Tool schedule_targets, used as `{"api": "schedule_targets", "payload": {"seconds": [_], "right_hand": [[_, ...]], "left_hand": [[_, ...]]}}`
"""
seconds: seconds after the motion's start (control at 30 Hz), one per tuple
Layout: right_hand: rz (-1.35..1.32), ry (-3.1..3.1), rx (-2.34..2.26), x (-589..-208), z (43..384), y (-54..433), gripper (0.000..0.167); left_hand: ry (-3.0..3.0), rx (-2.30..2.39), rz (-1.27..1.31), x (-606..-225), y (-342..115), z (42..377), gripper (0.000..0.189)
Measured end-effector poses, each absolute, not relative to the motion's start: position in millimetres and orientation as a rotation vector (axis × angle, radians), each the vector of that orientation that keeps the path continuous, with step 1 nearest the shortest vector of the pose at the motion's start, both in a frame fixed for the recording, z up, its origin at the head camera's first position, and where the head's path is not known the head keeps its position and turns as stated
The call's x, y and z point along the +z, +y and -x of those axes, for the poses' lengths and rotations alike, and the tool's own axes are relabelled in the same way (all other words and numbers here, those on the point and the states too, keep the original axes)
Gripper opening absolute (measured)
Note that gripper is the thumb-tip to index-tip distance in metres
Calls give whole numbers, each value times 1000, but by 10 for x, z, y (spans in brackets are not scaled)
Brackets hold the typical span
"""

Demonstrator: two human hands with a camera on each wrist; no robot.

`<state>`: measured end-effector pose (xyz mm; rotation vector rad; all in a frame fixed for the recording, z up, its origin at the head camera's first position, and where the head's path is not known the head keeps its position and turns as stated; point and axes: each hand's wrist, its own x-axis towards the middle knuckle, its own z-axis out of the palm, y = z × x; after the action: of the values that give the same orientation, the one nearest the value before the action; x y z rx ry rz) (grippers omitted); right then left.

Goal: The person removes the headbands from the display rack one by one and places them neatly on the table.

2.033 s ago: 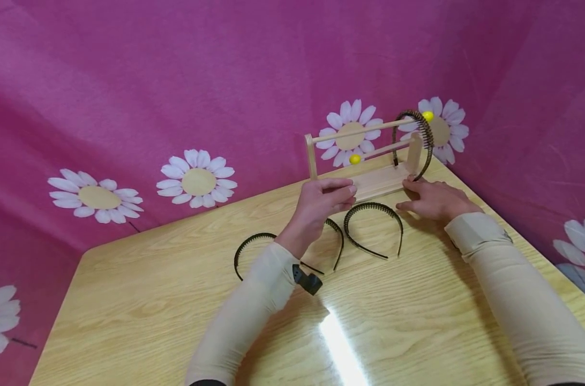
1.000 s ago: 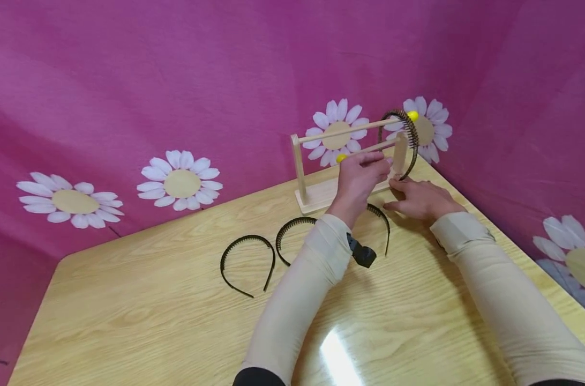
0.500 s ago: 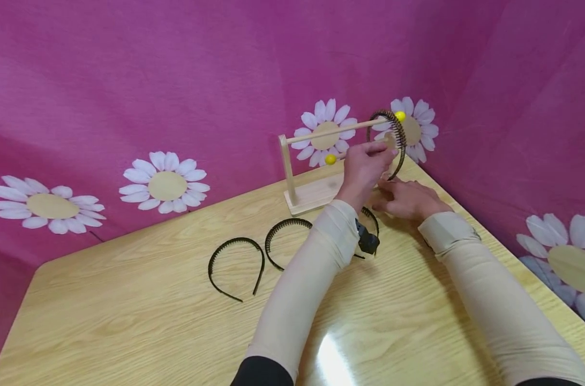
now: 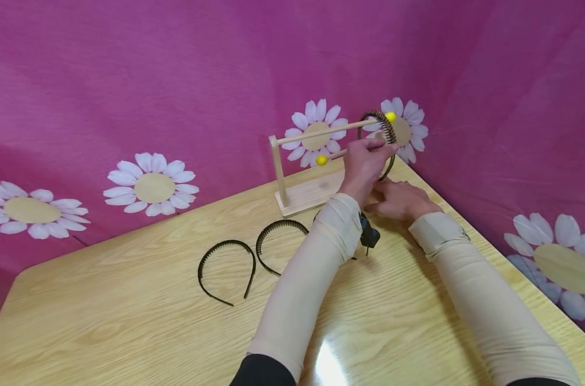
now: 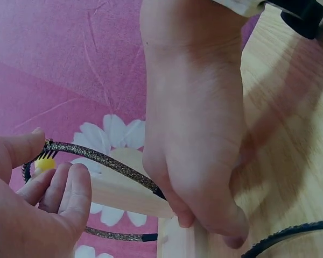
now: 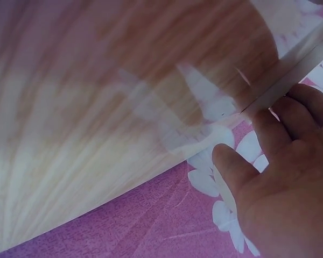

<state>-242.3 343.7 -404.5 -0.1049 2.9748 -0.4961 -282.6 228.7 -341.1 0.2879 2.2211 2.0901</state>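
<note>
A brown toothed headband [image 4: 388, 128] hangs over the upper rod at the right end of a wooden rack [image 4: 279, 174]. My left hand [image 4: 362, 166] is at this headband; in the left wrist view its thumb lies on the band [image 5: 105, 159] and its fingers curl below, pinching it. My right hand [image 4: 400, 201] rests low at the right end of the rack's base, its fingertips touching the wood in the left wrist view. The right wrist view shows the right thumb apart from the base edge [image 6: 296, 72]. The rack's right post is mostly hidden.
Dark headbands lie on the table [image 4: 128, 300]: one at left [image 4: 227, 244], one in the middle [image 4: 278, 224], and another largely behind my left forearm. Yellow balls cap the upper rod [image 4: 390, 117] and lower rod [image 4: 321, 160]. A flowered pink cloth [image 4: 201, 80] stands behind.
My left hand has moved right and up from in front of the rack's base to the hanging headband. My right hand stays at the base. The view has shifted, sliding everything left.
</note>
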Motion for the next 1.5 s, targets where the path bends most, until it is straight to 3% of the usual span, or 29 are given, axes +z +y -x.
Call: {"api": "schedule_targets", "payload": {"seconds": [0.13, 0.43, 0.83, 1.5], "right_hand": [[116, 2986, -468, -4054, 2425, 3429, 62], [108, 2969, -456, -4064, 2433, 3437, 68], [95, 2992, -463, -4070, 2430, 3416, 66], [126, 2983, -485, -4065, 2394, 3430, 75]], "left_hand": [[2281, 2021, -321, -3390, 2319, 2838, 26], [2471, 1858, -417, -3404, 2361, 2857, 21], [2526, 1862, -516, -3399, 2345, 2901, 12], [2501, 1889, -746, -3253, 2253, 2890, 13]]}}
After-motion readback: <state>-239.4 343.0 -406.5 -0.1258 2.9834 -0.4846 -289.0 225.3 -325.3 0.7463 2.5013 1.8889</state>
